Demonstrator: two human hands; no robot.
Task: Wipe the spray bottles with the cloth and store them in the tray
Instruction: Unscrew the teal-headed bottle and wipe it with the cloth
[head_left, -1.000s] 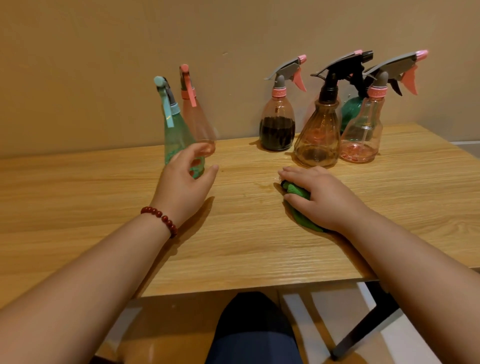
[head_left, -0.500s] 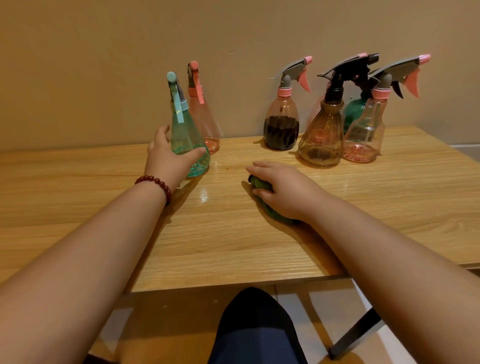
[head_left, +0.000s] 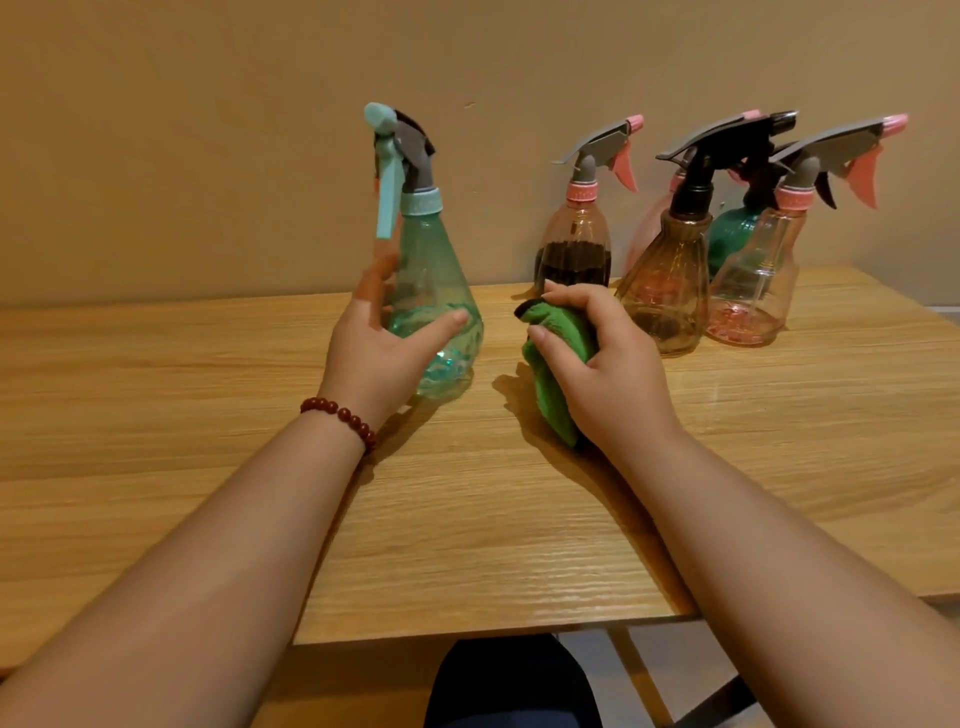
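You are gripping the teal spray bottle (head_left: 436, 291) low on its body with your left hand (head_left: 379, 353), thumb lying across the near face and fingers wrapping round the far side. The bottle is standing nearly upright on the wooden table (head_left: 208, 415) at about 12 o'clock from you; contact of its base with the top cannot be told. A red bead bracelet (head_left: 343, 415) is sitting on that wrist. At 3 o'clock of the bottle, close but apart, your right hand (head_left: 608, 374) is clutching the bunched green cloth (head_left: 558, 338), fingers curling over it, its lower end touching the table. At 1 to 2 o'clock from the cloth, the other spray bottles (head_left: 670, 291) are standing clustered against the wall (head_left: 208, 156).
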